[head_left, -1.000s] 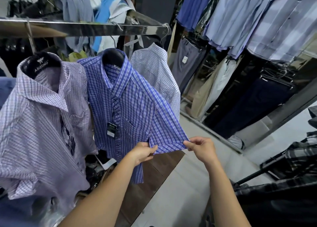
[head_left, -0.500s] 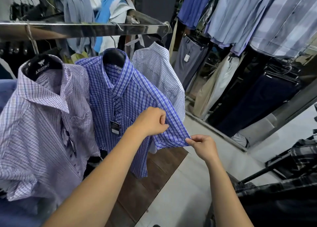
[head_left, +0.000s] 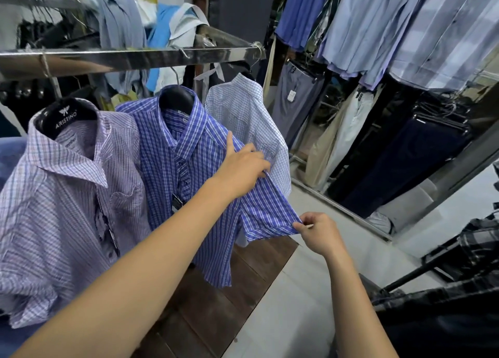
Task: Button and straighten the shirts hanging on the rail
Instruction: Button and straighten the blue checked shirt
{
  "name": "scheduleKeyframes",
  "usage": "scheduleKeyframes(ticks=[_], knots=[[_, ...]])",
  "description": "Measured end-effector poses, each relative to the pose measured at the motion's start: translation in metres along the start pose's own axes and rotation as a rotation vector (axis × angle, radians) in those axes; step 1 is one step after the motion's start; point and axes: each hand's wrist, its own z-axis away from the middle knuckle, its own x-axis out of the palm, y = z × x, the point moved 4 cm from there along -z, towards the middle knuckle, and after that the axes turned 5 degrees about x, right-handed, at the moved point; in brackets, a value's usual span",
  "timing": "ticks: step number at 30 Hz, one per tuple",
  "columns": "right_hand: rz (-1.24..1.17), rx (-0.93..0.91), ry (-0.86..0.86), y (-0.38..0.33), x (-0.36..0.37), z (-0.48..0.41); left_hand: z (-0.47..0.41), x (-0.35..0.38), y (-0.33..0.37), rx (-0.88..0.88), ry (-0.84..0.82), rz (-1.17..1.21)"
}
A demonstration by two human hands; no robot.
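Three shirts hang side by side on the steel rail (head_left: pixel 129 57), and I take them from the left. First is the lilac check shirt (head_left: pixel 54 209), its collar splayed and its front rumpled and gaping along the placket, so by my reckoning it still needs buttoning. Next to it hangs the blue check shirt (head_left: pixel 167 174), on a black hanger (head_left: pixel 175 98) with a price tag (head_left: pixel 176 203) dangling at the front. Its collar sits neat and the dark buttons I can see look fastened, though the forearm hides the lower placket, so I would not swear to the rest. The left hand (head_left: pixel 243 166) has climbed. A second ago it pinched the sleeve hem beside the other hand, half a second ago it was midway up the sleeve, and now it lies at the shoulder, fingers stretched out flat on the cloth and thumb raised, holding nothing. Behind it hangs the pale check shirt (head_left: pixel 243 114), untouched. Further right, the right hand (head_left: pixel 318 233) has kept its place, thumb and fingers pinching the corner of the sleeve hem (head_left: pixel 270 222) and drawing it out and down. Between the two hands the sleeve now runs taut and smooth. That suggests the straightening of this shirt is nearly done, with its neighbours still to see to.
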Motion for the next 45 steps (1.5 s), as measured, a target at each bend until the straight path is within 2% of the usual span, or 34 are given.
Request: scheduleKeyframes(ticks=[2, 6, 10, 16, 21, 29, 37, 42, 45], knots=[[0.047, -0.057, -0.030, -0.011, -0.003, 0.002, -0.004, -0.001, -0.002, 0.014, 0.034, 0.029], [-0.070, -0.245, -0.050, -0.061, -0.014, 0.008, -0.012, -0.006, -0.007, 0.069, 0.090, 0.113], [0.067, -0.401, 0.017, -0.112, -0.016, 0.007, -0.017, -0.008, -0.007, 0.079, 0.109, 0.203], [0.140, -0.334, 0.111, -0.105, -0.004, -0.008, -0.020, -0.009, -0.012, 0.120, 0.037, 0.233], [0.154, -0.302, 0.141, -0.077, 0.005, -0.011, -0.018, -0.003, -0.016, 0.100, 0.051, 0.211], [0.216, -0.115, 0.037, -0.015, 0.025, -0.014, -0.022, 0.006, -0.012, 0.088, 0.067, 0.177], [0.217, -0.054, -0.019, -0.022, 0.009, -0.019, -0.012, 0.000, -0.027, -0.011, 0.222, 0.115], [0.110, -0.207, 0.072, -0.077, -0.019, -0.012, -0.002, -0.013, -0.050, -0.047, 0.484, 0.339], [0.038, -0.303, 0.143, -0.118, -0.031, -0.012, 0.005, -0.026, -0.063, -0.093, 0.573, 0.354]])
